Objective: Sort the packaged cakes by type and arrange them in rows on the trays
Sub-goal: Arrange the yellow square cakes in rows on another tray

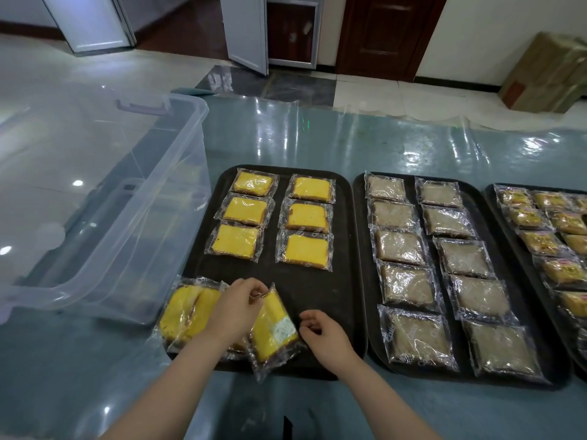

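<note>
Glossy table (317, 138); left hand (235, 308) pinches crinkly wrapped cake (274, 328)

It looked like a back room used for packing food rather than a shop floor. A long table (349, 138) under clear plastic sheeting carried dark trays (359, 281). Glossy floor tiles (63, 74), a dark wooden door (381, 33) and a taped cardboard box (546, 74) stood beyond it.
</note>
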Demonstrator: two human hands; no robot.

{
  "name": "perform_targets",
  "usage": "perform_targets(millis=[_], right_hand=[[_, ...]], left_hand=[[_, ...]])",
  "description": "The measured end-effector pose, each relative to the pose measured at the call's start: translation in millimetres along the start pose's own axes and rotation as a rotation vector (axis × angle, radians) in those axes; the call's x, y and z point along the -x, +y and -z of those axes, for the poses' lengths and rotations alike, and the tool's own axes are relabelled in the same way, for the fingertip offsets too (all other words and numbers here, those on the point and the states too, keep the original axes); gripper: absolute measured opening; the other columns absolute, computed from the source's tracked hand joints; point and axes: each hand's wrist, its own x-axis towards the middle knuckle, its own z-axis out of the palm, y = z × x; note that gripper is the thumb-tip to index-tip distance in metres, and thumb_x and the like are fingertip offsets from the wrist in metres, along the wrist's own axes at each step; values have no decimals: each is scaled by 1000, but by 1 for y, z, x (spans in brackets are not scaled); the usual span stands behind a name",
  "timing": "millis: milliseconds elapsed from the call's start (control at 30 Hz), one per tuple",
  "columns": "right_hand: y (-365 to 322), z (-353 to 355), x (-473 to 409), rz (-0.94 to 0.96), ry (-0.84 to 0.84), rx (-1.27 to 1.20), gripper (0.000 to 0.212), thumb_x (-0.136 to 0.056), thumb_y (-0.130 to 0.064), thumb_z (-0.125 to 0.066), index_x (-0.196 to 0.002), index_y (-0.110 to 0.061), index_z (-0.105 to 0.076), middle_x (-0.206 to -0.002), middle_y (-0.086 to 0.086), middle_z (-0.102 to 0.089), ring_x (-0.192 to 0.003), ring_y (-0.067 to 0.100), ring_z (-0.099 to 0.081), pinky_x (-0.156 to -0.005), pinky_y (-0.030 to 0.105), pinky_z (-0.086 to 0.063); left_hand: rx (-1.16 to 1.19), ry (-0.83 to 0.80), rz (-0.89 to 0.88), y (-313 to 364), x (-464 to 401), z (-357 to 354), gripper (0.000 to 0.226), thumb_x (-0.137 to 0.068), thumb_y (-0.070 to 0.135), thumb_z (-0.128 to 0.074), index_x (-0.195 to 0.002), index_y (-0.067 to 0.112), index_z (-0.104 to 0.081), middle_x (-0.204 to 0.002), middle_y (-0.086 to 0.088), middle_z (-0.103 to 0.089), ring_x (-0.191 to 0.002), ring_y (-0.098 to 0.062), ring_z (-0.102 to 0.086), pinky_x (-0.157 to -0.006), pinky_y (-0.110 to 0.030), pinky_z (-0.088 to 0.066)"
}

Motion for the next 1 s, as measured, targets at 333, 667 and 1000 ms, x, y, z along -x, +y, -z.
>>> perform_targets(millis=[333, 667, 1000], right_hand=[[-7, 9, 20, -73, -42, -131, 23, -96, -42, -60, -105, -23, -70, -90, -12, -66, -89, 5, -61, -85, 22, -46], [-7, 6, 32, -176, 38, -603, 15, -95, -14, -64, -101, 0, -63, -95, 13, -69, -89, 23, -69, -80, 35, -60], [-28, 15, 43, -99, 97, -809, 17, -96, -9, -62, -110, -1, -55, -92, 13, -66, -84, 23, -66, -76, 35, -59]], left_hand=[[404, 52, 158, -5, 14, -8, 14, -96, 13, -59, -102, 24, -66, -98, 5, -64, -92, -10, -61, -69, -17, -44], [108, 57, -66, 4, 31, -19, 30, -98, 22, -57, -127, 27, -55, -115, 17, -50, -102, 2, -54, -87, -14, -47], [-58, -207, -212, 29, 54, -43, 62, -100, 54, -39, -155, 32, -23, -163, 10, -16, -149, -7, -12, -120, -29, -20]])
